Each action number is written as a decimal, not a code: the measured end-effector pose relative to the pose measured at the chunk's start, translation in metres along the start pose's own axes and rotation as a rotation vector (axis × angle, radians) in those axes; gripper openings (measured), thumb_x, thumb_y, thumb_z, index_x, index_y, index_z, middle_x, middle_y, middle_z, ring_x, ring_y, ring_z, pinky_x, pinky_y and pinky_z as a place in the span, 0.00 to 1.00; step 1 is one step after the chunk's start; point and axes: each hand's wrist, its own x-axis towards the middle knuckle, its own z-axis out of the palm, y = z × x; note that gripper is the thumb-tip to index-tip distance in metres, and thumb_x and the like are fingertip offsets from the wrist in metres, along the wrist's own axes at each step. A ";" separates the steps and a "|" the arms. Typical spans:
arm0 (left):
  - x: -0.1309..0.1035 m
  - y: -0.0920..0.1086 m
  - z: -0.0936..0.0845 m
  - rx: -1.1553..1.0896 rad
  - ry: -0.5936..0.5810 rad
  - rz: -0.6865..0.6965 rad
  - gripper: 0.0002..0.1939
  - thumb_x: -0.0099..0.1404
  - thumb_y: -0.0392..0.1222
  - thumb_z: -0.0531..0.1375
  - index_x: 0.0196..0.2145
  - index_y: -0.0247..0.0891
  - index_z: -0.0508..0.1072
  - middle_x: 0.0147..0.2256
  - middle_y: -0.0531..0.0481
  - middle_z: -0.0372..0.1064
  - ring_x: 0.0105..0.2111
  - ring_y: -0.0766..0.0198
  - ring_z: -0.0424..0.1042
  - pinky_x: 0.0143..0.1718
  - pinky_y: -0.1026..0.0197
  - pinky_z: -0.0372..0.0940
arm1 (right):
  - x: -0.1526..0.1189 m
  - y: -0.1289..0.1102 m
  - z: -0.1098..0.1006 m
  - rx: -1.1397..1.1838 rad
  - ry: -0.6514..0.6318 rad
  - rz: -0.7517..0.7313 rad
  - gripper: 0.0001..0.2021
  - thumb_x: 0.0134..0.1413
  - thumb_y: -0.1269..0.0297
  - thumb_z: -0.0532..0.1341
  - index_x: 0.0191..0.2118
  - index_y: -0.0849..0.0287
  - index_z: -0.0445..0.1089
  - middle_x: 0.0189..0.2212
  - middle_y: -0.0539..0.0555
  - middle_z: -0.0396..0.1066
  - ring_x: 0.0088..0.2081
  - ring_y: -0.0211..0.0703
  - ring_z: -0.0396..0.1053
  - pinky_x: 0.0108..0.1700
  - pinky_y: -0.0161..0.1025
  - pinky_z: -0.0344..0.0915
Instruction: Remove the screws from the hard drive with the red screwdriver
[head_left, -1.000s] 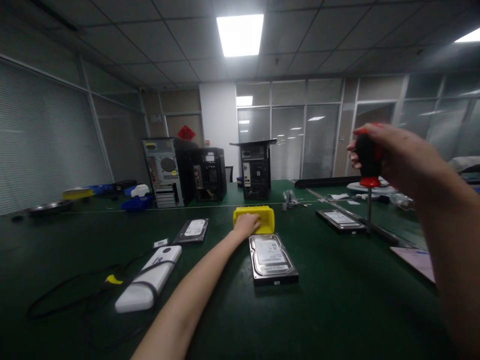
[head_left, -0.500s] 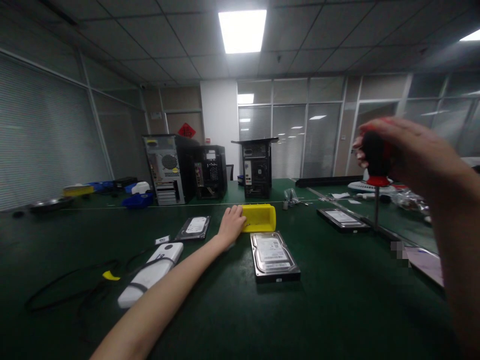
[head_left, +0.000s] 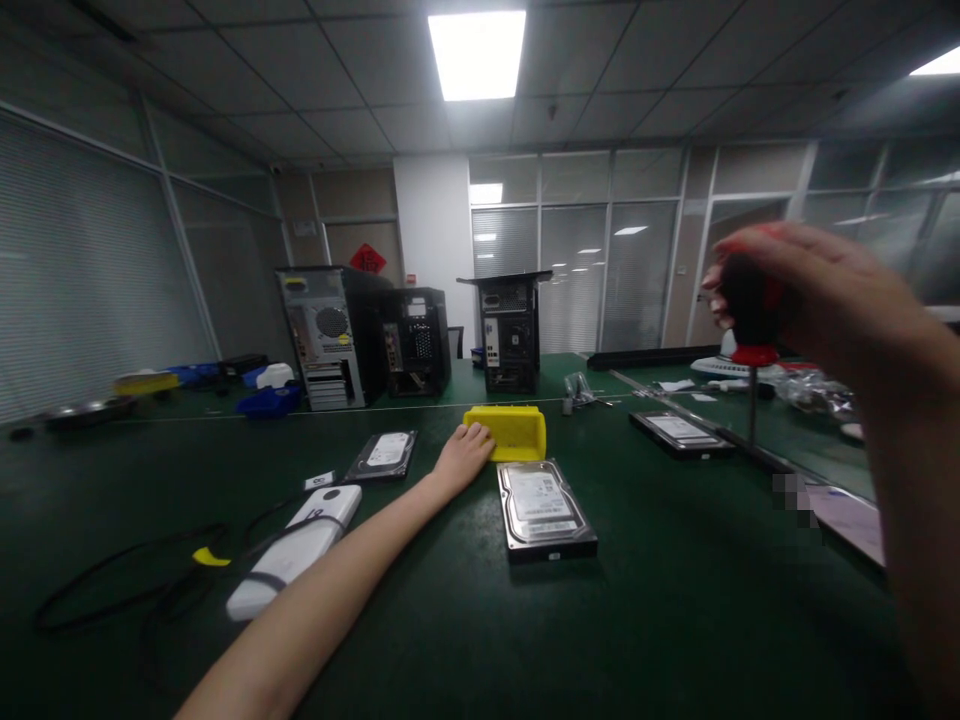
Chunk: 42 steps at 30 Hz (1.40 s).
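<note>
My left hand (head_left: 463, 458) is at the left end of a yellow bin (head_left: 517, 434), its fingers curled together by the bin's edge; what they hold, if anything, is hidden. Raised at the right, my right hand (head_left: 795, 290) is wrapped round the red and black handle of a screwdriver (head_left: 753, 352), whose shaft points down. A silver hard drive (head_left: 541, 508) lies label up on the green table, just in front of the bin. Another hard drive (head_left: 384, 454) is left of my left hand, and a third drive (head_left: 681, 434) lies left of the screwdriver's shaft.
A white power strip (head_left: 296, 552) with a black cable lies at the left front. Computer cases (head_left: 319, 340) stand at the back. A blue bin (head_left: 268, 402) is at the back left. Plastic bags (head_left: 817, 392) lie at the right, near a metal strip along the table.
My left hand's fingers have drawn closer together at the bin's edge. The whole view has shifted slightly. My right hand still holds the screwdriver raised.
</note>
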 end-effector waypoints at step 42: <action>-0.003 0.000 0.009 -0.028 0.006 -0.103 0.15 0.67 0.34 0.49 0.47 0.45 0.69 0.40 0.45 0.64 0.43 0.54 0.59 0.49 0.49 0.47 | -0.005 -0.001 0.001 -0.146 -0.038 -0.015 0.15 0.47 0.50 0.61 0.37 0.53 0.66 0.31 0.53 0.68 0.26 0.38 0.66 0.24 0.35 0.64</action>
